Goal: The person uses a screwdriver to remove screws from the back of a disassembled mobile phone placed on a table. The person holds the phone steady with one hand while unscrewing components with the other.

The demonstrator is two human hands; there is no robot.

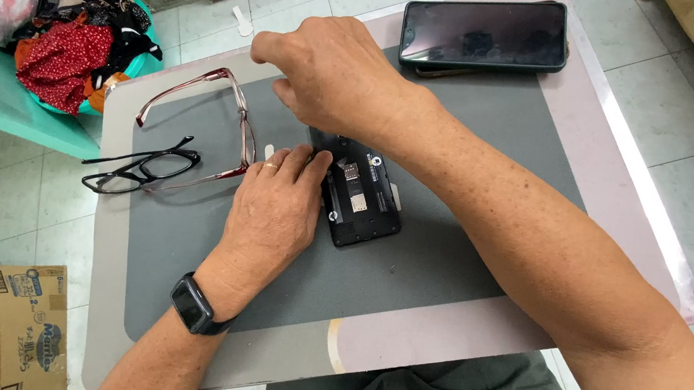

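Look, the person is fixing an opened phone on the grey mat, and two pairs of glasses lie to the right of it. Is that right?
Not quite. The head view shows the two pairs of glasses, one red and one black, lying to the left of the opened phone on the grey mat, not to the right.

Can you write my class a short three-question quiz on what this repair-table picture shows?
1. True or false: the left hand rests beside the opened phone.
2. Which lies nearer the right hand: A the red-framed glasses, B the black glasses?
3. What does the person wear on the left wrist?

Key: 1 true. 2 A. 3 a dark watch.
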